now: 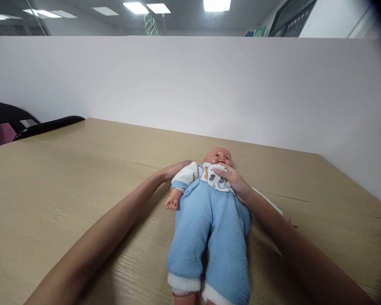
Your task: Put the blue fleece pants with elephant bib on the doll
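Note:
A baby doll (193, 228) in light blue fleece overalls and a white top lies on its back, head away from me. My left hand (177, 170) is at the doll's shoulder on the left, behind the white sleeve, which hides its fingers. Across the doll's chest lies my right hand (235, 180), fingers stretched out over the white bib with an animal face printed on it. One doll arm rests at the left with its small hand showing. The other reaches out at the right, mostly behind my right forearm.
The doll lies on a wood-grain table (82, 182). A white partition (190, 84) rises along the far edge and the right side. At the far left stands a black chair (47, 126) with something pink beside it.

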The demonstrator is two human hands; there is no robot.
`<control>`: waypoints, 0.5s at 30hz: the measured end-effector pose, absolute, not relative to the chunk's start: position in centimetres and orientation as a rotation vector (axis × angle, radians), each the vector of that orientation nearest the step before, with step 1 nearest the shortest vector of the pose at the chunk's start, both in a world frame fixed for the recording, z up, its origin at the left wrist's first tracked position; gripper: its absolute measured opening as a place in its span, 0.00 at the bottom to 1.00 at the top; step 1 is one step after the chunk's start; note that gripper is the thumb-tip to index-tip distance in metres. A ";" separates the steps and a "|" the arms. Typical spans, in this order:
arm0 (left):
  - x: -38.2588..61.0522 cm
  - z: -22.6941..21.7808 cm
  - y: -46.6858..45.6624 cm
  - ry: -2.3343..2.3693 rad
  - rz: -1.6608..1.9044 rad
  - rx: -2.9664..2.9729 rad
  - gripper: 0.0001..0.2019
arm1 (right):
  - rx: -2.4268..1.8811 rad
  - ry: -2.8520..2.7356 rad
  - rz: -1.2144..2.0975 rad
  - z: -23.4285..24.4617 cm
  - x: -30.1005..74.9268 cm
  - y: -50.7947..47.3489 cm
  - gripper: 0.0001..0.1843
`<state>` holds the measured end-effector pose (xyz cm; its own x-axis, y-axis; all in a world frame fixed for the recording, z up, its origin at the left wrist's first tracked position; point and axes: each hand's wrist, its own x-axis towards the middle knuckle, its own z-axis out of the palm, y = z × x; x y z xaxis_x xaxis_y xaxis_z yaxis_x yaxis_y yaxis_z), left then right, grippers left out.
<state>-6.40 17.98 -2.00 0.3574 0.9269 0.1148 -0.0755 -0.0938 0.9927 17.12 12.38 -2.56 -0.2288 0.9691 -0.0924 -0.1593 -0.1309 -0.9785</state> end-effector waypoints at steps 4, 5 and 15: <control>-7.9 -1.3 17.7 0.861 0.596 1.396 0.27 | -1.051 -1.160 1.543 -2.5 17.1 12.4 0.16; -8.3 -1.2 17.6 0.906 0.541 1.422 0.29 | -1.053 -1.155 1.546 -2.5 17.0 12.4 0.16; -10.9 1.4 18.2 1.038 -0.061 2.061 0.37 | -1.452 -1.690 1.123 1.1 19.6 11.6 0.18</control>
